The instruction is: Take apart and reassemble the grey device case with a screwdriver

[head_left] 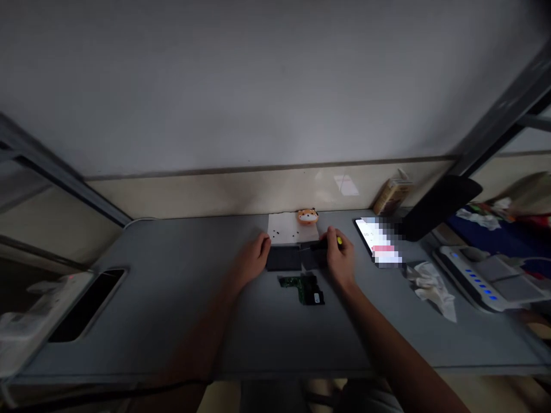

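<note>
Left hand [253, 259] and right hand [340, 257] reach forward, both curled inward

"What's lying at frame centre?"

"A circuit board [301, 289] is lying just below a panel [284, 258], while paper [293, 228] is lying above it, with screws [275, 233] on it."

"And rightward?"

"A phone [373, 236] is lying there, tissue [430, 289] lower right of it."

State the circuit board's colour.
The circuit board is dark green, best seen in the head view.

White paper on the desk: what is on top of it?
Small dark screws lie on the white paper, an orange animal figure at its far edge. A black panel hides its near edge.
</note>
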Available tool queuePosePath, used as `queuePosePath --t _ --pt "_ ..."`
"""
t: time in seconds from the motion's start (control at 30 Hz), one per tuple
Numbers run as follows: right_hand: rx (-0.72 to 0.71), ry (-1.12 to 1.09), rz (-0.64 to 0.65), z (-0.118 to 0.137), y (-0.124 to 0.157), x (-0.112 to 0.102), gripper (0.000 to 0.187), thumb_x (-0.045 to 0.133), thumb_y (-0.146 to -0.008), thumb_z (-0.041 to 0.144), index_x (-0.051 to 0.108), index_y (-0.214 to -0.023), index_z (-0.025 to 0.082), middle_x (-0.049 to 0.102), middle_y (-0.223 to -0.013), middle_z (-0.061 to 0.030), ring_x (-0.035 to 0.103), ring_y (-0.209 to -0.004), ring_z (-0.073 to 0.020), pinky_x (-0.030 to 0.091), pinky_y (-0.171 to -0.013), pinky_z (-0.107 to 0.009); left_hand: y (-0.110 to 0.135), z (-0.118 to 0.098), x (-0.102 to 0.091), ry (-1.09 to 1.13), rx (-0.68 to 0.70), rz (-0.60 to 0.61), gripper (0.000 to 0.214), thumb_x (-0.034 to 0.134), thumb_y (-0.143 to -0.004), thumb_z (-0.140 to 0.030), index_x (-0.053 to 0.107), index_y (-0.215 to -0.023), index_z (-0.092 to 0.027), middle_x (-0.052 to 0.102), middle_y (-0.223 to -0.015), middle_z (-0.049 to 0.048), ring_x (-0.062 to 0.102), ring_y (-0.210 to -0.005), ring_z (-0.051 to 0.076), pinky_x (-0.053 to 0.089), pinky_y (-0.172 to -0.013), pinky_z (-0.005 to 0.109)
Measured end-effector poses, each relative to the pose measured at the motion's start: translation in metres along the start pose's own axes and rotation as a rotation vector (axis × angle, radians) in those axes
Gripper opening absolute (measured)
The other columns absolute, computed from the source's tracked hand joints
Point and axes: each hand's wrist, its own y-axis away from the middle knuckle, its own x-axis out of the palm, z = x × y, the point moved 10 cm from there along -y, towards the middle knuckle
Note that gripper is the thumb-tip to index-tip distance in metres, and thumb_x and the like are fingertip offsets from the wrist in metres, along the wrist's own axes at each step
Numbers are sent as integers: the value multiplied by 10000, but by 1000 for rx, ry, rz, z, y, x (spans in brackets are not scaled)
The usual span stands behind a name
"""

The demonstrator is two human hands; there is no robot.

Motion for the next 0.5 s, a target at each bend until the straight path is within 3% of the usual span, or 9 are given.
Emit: queuePosePath --t 0.13,0.3,0.5 --pt "31 18 -7 -1 -1 -2 606 447 -855 768 564 -632 217 507 -572 20 488 -602 -159 377 -577 -288 0 2 -3 17 -16 -25 213 388 -1040 -343 564 -964 -249 611 -751 -12 620 -702 186 419 -661 270" --pt "79 32 -40 1 -2 -8 618 443 -824 793 556 -617 222 457 -545 30 458 -579 -153 356 -559 -288 2 -5 1 -32 -7 53 233 376 -1037 -308 572 -933 -236 593 -725 -1 598 -670 189 408 -666 282" --pt "111 8 -88 3 -5 -17 627 499 -752 832 558 -614 223 476 -550 29 476 -603 -156 378 -593 -293 2 -8 -1 -43 -7 52 219 386 -1032 -300 583 -958 -235 625 -765 6 613 -723 190 426 -702 279"
